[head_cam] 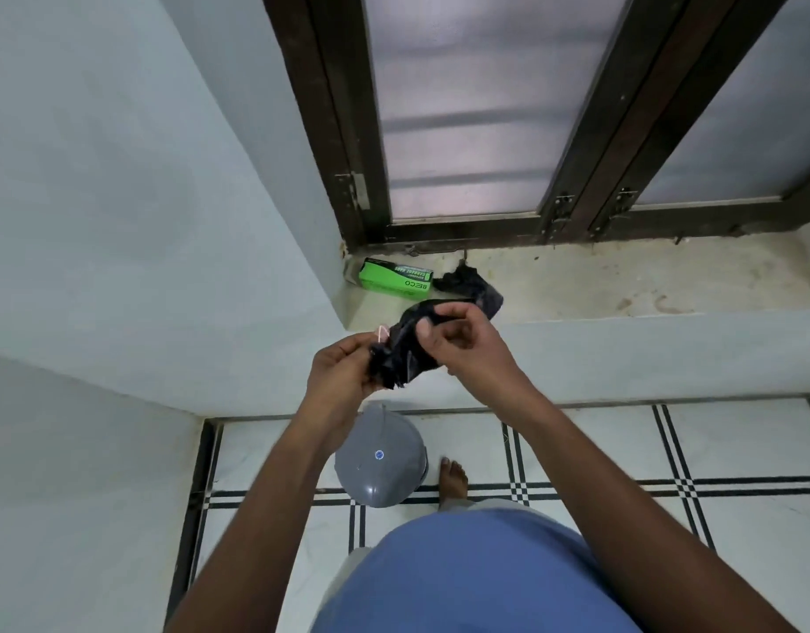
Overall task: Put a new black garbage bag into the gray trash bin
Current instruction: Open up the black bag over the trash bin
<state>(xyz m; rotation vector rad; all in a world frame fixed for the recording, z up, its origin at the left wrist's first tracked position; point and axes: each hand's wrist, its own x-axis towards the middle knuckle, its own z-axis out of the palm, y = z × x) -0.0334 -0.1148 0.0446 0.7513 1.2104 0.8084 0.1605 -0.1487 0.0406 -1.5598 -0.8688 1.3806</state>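
A folded black garbage bag (405,347) hangs between both hands at chest height, above the floor. My left hand (339,367) pinches its lower crumpled end, where a thin pale band shows. My right hand (462,342) grips its upper end with thumb and fingers. Below them the gray trash bin (382,463) stands on the tiled floor with its domed lid closed, partly covered by my left forearm.
A green box of garbage bags (394,278) lies on the window ledge (622,285), with another crumpled black bag (469,285) beside it. A dark-framed window rises behind. A pale wall closes the left side. A bare foot (453,479) stands just right of the bin.
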